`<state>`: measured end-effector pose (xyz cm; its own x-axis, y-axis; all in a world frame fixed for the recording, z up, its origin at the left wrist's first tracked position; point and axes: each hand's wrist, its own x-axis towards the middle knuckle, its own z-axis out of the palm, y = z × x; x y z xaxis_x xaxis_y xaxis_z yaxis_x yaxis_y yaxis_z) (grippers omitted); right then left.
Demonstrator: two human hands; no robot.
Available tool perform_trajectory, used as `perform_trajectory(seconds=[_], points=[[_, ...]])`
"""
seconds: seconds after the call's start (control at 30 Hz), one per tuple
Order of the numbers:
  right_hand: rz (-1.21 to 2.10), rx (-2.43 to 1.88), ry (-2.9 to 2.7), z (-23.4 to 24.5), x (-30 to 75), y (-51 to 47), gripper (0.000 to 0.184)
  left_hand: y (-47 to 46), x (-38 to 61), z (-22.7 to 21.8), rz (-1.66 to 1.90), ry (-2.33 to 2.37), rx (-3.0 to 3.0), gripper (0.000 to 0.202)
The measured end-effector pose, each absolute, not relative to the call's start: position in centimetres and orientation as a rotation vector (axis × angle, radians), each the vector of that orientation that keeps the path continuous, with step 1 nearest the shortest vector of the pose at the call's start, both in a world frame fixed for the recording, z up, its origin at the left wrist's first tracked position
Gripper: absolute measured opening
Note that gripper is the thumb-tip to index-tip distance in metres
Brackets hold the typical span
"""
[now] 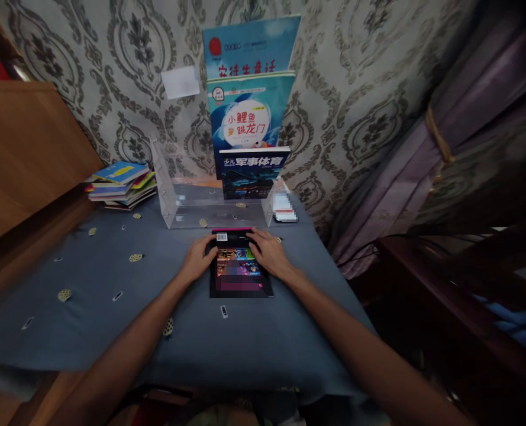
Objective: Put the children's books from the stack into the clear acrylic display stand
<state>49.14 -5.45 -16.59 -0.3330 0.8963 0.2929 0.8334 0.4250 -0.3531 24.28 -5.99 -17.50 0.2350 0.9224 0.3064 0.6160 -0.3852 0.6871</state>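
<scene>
A dark book (238, 278) with a pink top edge and a colourful cover lies flat on the blue tablecloth (112, 307). My left hand (199, 257) grips its left edge near the top, fingers curled round the edge. My right hand (269, 253) lies on the book's upper right part, fingers bent over the top edge. Just behind the book stands a clear acrylic display rack (187, 201) holding three upright books: a dark blue one (252, 171) in front, a teal one (249, 115) behind it, and a light blue one (250, 50) at the back.
A stack of several books (121, 184) lies at the table's back left. A small blurred item (284, 207) sits right of the rack. Patterned wallpaper is behind, a wooden panel (23, 154) at left, a purple curtain (444, 136) and dark furniture at right.
</scene>
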Motion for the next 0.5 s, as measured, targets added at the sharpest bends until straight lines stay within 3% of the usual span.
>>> perform_trajectory(seconds=[0.23, 0.5], points=[[0.157, -1.46, -2.243, -16.7, 49.0, -5.4, 0.04, -5.7, 24.9, -18.0, 1.187, 1.15, 1.538, 0.058], [0.157, -1.505, -2.191, -15.8, 49.0, -6.4, 0.033, -6.4, 24.5, -17.4, 1.088, 1.42, 1.93, 0.034]])
